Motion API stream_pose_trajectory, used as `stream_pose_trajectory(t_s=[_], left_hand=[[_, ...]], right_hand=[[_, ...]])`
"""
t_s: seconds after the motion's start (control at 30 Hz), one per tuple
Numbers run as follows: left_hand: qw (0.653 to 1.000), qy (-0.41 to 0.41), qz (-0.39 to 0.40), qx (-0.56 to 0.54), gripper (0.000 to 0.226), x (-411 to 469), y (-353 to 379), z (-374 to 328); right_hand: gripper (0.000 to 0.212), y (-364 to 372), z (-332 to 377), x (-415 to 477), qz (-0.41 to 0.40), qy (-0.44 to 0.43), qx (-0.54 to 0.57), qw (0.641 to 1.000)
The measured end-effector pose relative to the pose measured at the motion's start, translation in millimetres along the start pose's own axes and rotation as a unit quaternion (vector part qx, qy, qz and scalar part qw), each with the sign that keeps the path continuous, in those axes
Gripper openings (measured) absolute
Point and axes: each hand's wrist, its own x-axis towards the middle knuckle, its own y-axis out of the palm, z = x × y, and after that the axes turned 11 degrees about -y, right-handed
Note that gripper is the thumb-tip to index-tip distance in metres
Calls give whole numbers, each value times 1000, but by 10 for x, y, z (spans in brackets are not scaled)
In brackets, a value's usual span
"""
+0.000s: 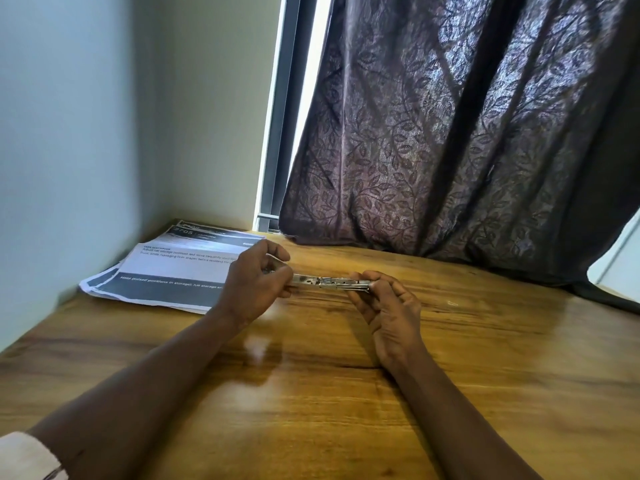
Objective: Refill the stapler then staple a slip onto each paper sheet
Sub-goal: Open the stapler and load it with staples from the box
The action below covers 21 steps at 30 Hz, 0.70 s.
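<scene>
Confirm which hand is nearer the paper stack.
Left. The left hand holds one end of the stapler beside the paper stack; the right hand grips the other end, farther right.

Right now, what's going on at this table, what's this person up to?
A person holds a small metal stapler just above the wooden table, the left hand gripping one end and the right hand pinching the other. It looks opened out long and flat, as for refilling, though no staples can be made out. A stack of printed sheets lies untouched at the table's far left by the wall.
</scene>
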Motion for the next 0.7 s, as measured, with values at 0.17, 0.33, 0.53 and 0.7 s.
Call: stream_pose_trajectory(t_s=[0.17, 0.33, 0.53, 0.7], left_hand=[[971, 146, -58, 181, 33, -67, 30, -47], [952, 231, -22, 200, 39, -172, 108, -168], [966, 172, 26, 190, 30, -223, 203, -124], [971, 146, 36, 187, 22, -193, 219, -95]], right_hand=[[12, 36, 2, -10, 7, 8, 5, 1000], [12, 103, 26, -136, 73, 1, -23, 997], [12, 156, 59, -251, 115, -20, -41, 992], [16, 151, 63, -274, 150, -32, -66, 986]])
